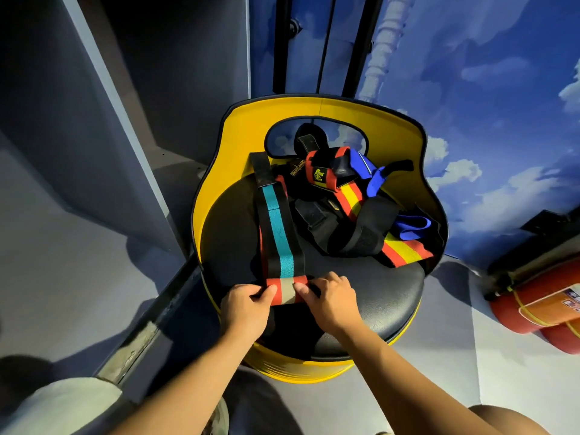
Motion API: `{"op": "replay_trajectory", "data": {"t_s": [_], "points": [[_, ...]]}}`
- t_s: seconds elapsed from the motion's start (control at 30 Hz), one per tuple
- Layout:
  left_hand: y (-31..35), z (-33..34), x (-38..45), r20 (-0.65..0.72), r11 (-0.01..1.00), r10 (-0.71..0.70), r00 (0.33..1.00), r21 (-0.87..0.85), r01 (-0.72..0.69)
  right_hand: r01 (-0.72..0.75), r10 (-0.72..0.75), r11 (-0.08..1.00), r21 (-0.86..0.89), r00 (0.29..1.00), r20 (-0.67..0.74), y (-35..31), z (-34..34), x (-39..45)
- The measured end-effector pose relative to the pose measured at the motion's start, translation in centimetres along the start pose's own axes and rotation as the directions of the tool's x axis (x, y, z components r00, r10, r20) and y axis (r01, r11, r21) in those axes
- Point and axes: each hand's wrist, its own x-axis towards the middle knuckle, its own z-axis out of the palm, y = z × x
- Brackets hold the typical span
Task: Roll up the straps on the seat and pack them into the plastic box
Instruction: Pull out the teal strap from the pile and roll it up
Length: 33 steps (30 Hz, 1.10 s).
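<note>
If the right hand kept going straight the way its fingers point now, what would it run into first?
The right hand points left along the seat's front, its fingers on the red-and-beige strap end. Just beyond that strap end it would meet the left hand, which pinches the same end from the other side.

Bare black seat cushion point(386, 290) right of the hands; strap pile point(342, 208) and yellow backrest point(248, 133) block behind.

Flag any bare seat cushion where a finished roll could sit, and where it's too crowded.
Bare cushion lies front-right, bordered by the right hand, the strap pile and the yellow rim. A narrower bare patch sits left, between the teal strap and the rim. The back is crowded with straps; both hands, left hand included, fill the front edge.
</note>
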Motion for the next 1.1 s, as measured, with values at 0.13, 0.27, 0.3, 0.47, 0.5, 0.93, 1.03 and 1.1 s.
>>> {"op": "replay_trajectory", "data": {"t_s": [0.13,0.27,0.3,0.47,0.5,0.93,1.03,1.1], "points": [[0.7,0.8,0.8,-0.061,0.992,-0.057,0.997,-0.119,0.049,-0.053,0.099,0.931,0.361,0.989,-0.112,-1.3,0.7,0.5],[1.1,1.5,0.8,-0.099,0.991,-0.064,0.993,-0.126,0.051,-0.05,0.136,0.867,0.495,0.981,-0.139,-1.9,0.8,0.4],[1.2,1.7,0.6,-0.089,0.991,-0.071,0.993,-0.123,0.06,-0.062,0.144,0.863,0.502,0.982,-0.126,-2.0,0.9,0.2],[1.0,2.5,-0.6,-0.023,0.971,-0.143,0.989,-0.195,0.136,-0.114,0.148,0.832,0.543,0.989,-0.019,-2.6,1.4,-0.8],[0.9,2.6,-0.7,-0.015,0.966,-0.148,0.989,-0.217,0.141,-0.114,0.142,0.821,0.559,0.99,-0.006,-2.5,1.4,-1.0],[-1.2,1.2,-1.4,0.003,0.995,-0.018,1.0,-0.103,0.019,0.008,-0.005,0.917,0.399,1.0,-0.007,-1.1,0.7,-2.3],[-0.5,1.1,-0.5,-0.038,0.996,-0.051,0.998,-0.072,0.048,0.014,-0.001,0.934,0.356,0.999,-0.035,-1.1,0.7,-0.9],[0.0,1.1,0.0,-0.063,0.992,-0.071,0.996,-0.109,0.063,0.005,0.017,0.931,0.365,0.998,-0.059,-1.4,0.9,-0.3]]}}
